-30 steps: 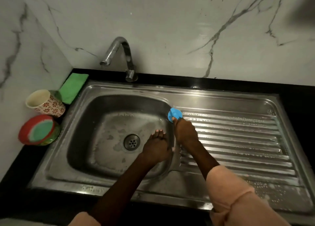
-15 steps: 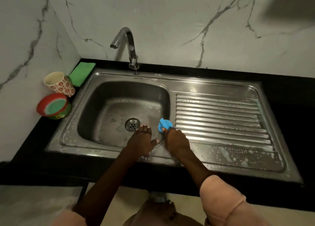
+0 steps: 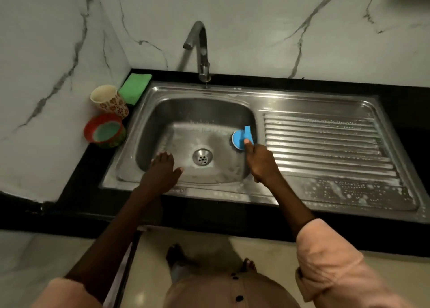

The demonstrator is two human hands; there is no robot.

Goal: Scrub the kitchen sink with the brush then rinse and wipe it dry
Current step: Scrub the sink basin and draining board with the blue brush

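Note:
The steel sink (image 3: pixel 149 112) has a soapy basin with a round drain (image 3: pixel 202 157) and a ribbed drainboard (image 3: pixel 325 140) on the right, flecked with foam. My right hand (image 3: pixel 261 163) grips the handle of a round blue brush (image 3: pixel 242 139), which presses against the basin's right inner wall. My left hand (image 3: pixel 162 170) lies flat with straight fingers on the basin's front left rim, holding nothing. The tap (image 3: pixel 199 49) stands behind the basin, and no water runs from it.
On the black counter left of the sink stand a floral cup (image 3: pixel 109 100), a red bowl with a green inside (image 3: pixel 104 131) and a folded green cloth (image 3: pixel 136 88). Marble walls close the back and left. My feet and the floor show below the counter edge.
My right hand has carried the brush from the ridge between basin and drainboard down onto the basin's right wall. My left hand has slid left along the front rim. The view has pulled back.

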